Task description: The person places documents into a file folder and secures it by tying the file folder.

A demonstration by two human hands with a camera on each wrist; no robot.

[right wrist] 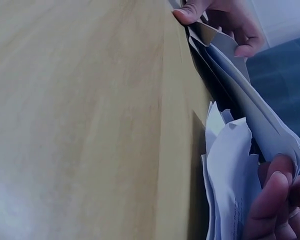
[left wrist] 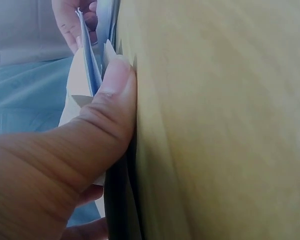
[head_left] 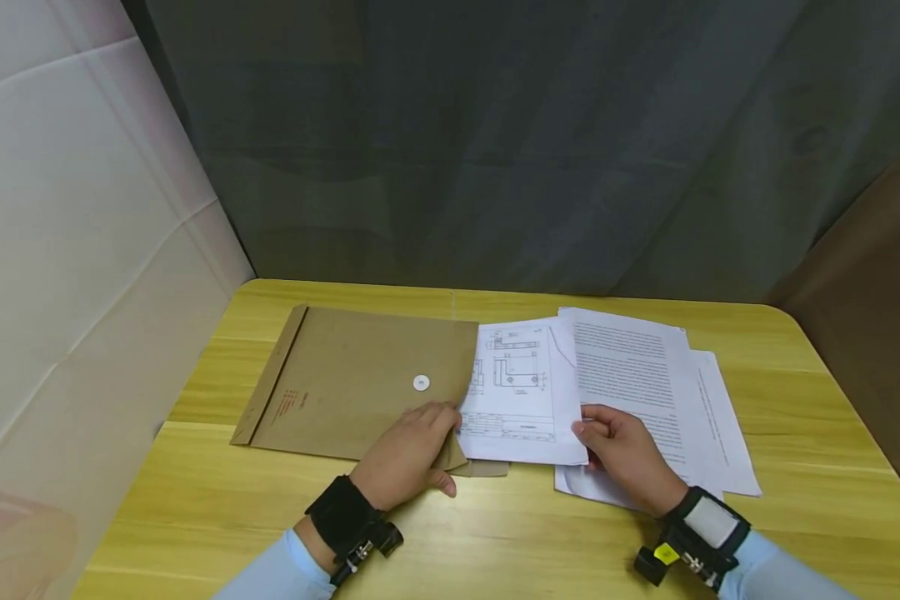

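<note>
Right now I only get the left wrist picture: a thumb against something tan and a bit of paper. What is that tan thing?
Observer: A brown envelope lying flat on a yellow wooden table; the left hand holds its open edge.
Operator: And the paper?
Observer: A sheet with a technical drawing, partly inside the envelope's mouth; the right hand grips its other edge.
Operator: Is that the only sheet?
Observer: No, more printed pages lie spread beside it, to the right of the envelope.
</note>
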